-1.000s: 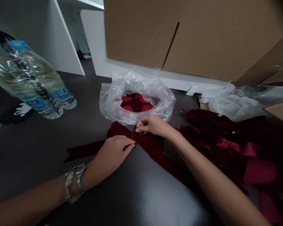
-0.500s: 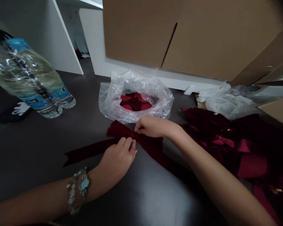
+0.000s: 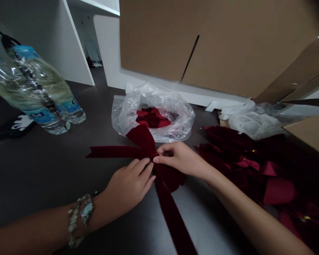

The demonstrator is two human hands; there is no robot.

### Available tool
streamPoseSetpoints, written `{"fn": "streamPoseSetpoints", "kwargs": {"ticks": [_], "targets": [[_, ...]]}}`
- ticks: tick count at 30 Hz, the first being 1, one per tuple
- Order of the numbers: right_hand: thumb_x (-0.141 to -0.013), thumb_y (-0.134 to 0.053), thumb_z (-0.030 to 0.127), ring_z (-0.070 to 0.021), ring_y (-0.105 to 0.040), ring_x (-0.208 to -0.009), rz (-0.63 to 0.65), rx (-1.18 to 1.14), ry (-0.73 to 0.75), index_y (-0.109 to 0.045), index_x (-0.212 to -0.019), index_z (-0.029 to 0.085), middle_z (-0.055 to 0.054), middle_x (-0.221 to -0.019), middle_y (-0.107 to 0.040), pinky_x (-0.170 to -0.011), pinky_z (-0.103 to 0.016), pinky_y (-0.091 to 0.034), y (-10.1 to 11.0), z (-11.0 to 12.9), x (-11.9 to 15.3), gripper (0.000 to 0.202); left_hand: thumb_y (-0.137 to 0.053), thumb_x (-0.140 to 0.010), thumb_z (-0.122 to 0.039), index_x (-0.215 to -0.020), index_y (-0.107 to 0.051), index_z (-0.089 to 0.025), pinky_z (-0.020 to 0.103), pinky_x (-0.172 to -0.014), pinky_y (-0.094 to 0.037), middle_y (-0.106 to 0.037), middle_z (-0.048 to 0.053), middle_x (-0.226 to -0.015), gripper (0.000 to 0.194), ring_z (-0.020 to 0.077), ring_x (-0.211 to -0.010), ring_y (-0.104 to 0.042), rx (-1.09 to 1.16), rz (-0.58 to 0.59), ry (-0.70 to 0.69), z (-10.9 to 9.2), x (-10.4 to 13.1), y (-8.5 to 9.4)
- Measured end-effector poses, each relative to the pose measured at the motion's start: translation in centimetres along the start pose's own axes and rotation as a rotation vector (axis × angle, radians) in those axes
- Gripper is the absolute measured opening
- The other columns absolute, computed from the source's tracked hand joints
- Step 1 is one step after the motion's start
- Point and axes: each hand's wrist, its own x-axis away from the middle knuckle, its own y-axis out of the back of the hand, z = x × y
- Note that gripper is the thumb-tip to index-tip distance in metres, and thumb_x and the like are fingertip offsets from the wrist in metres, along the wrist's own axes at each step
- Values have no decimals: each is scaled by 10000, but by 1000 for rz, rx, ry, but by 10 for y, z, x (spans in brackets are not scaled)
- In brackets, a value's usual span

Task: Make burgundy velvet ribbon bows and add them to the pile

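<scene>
On the dark tabletop (image 3: 55, 170), head view: one dark red bow (image 3: 142, 138), at centre, just on the near side of a clear plastic bag (image 3: 182, 129); one tail pointing left, one running toward the lower edge. Right hand (image 3: 180, 157): thumb and forefinger pinched on the bow's middle. Left hand (image 3: 130, 180): fingertips at the same middle; whether gripping, cannot be told. Inside the bag: red fabric pieces (image 3: 152, 118). At right: fabric heap (image 3: 279, 189), dark red.

On my feed, I now see the bow (image 3: 149, 149) turned clockwise, its upper loop (image 3: 139, 136) overlapping the bag (image 3: 177, 133).
</scene>
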Motion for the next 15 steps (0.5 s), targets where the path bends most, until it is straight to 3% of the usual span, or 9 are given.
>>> {"fn": "streamPoseSetpoints", "kwargs": {"ticks": [3,6,10,15], "targets": [[-760,-670,398,-114,-451,-588,-228,-177,-77,-637,-714,180,24,-622,-537,-536,-230,-336,-16,10,23,226,-490,-912,-292,-1015,-673,-185,309,-816,-512,-689,77,-1054,235,204,-942,-635,348,-130,157,6,-4,8],[-702,-716,402,-109,-436,-557,-336,-348,-115,-622,-673,186,27,-594,-520,-516,-233,-330,-33,12,33,237,-568,-848,-328,-785,-694,-196,247,-702,-501,-702,29,-857,193,163,-788,-648,747,-93,380,12,-13,11],[-687,-724,423,-99,-425,-547,-356,-516,-144,-647,-699,175,30,-594,-520,-515,-233,-326,-46,3,32,259,-627,-757,-362,-668,-637,-165,241,-619,-456,-644,-4,-663,216,144,-656,-600,1098,76,577,19,-24,4],[-718,-701,454,-105,-471,-593,-280,-691,-193,-705,-800,171,12,-672,-597,-575,-239,-365,-48,-6,27,294,-654,-749,-420,-680,-576,-151,240,-626,-457,-606,-18,-664,288,126,-654,-582,1277,175,694,23,-27,-5]]}}
